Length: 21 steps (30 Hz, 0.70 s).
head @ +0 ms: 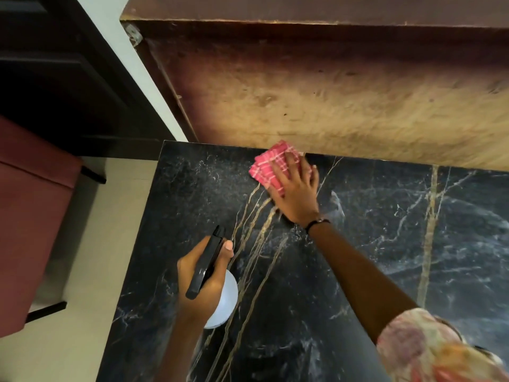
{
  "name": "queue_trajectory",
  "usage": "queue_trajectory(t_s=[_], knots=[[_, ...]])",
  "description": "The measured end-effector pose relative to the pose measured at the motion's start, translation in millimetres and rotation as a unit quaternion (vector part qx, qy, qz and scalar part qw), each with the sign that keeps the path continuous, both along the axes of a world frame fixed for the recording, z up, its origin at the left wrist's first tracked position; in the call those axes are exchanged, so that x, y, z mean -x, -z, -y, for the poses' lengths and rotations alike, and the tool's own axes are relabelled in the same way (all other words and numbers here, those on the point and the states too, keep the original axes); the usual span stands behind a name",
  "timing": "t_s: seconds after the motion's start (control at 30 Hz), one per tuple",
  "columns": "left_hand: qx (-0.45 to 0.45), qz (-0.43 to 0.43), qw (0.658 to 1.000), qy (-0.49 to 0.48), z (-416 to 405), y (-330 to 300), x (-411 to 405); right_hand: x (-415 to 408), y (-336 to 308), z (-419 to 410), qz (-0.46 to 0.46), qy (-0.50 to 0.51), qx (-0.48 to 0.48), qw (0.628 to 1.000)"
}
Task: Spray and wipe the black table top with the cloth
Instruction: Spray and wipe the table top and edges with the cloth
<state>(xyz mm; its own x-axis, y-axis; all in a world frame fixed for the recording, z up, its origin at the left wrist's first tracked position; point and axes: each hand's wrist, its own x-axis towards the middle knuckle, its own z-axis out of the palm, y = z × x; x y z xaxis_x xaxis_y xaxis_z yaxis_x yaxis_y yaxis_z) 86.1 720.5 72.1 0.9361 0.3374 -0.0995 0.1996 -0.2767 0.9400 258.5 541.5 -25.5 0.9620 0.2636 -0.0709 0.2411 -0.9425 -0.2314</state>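
Head view, looking down. The black table top point(371, 244), a dark marbled slab with pale gold and white veins, fills the lower centre and right of the frame. Its far edge meets a worn brown wooden panel point(330, 92) that rises behind it; its left edge borders a pale floor point(91, 244).

The right hand point(296, 193) lies flat on the table top close to that far edge, fingers straight and spread, palm pressing down on the cloth point(268, 165). The cloth is pink-red with a white check, folded into a small pad; its far corner touches the foot of the wooden panel, and part of it is covered by the fingers. A dark band circles the right wrist, and a floral sleeve point(429, 346) covers the upper arm at the lower right.

The left hand point(202, 277) is nearer the camera, above the table top's left portion and well apart from the cloth. Its fingers are curled round the black spray head of the spray bottle point(225, 296), thumb along the nozzle side, which points toward the far edge. The bottle's pale translucent body shows below the hand; whether its base touches the table top cannot be told.

Left of the table top, on the floor, stands a maroon upholstered seat point(33, 216) with dark legs, and beyond it a dark cabinet point(55, 78).
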Motion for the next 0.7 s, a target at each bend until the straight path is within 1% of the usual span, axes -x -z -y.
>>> queue_trajectory(t_s=[0.1,0.17,0.23,0.3,0.33,0.4,0.5,0.6,0.63,0.7], knots=[[-0.002,0.012,1.0,0.022,4,-7,8,40,3,-31,0.031,-0.104,-0.018,0.994],[0.006,0.012,1.0,0.023,7,-11,12,75,1,-36,0.025,-0.174,-0.017,0.984],[0.006,0.009,1.0,0.021,8,-12,16,103,0,-17,0.023,-0.225,-0.008,0.974],[-0.007,0.011,1.0,0.027,7,-10,20,114,-1,17,0.026,-0.242,0.003,0.97],[-0.013,0.015,0.999,0.031,6,-10,22,114,0,37,0.026,-0.232,0.008,0.972],[-0.019,0.023,0.999,0.035,5,-9,27,104,-1,72,0.025,-0.183,0.017,0.983],[-0.019,0.024,0.999,0.039,4,-9,35,78,-2,90,0.012,-0.094,0.034,0.995],[-0.014,0.026,0.999,0.041,4,-9,44,63,-3,54,0.001,-0.03,0.032,0.999],[-0.013,0.029,0.999,0.042,4,-9,47,64,-3,37,0.0,-0.026,0.024,0.999],[-0.015,0.03,0.998,0.049,5,-11,52,78,-3,3,0.003,-0.058,0.001,0.998]])
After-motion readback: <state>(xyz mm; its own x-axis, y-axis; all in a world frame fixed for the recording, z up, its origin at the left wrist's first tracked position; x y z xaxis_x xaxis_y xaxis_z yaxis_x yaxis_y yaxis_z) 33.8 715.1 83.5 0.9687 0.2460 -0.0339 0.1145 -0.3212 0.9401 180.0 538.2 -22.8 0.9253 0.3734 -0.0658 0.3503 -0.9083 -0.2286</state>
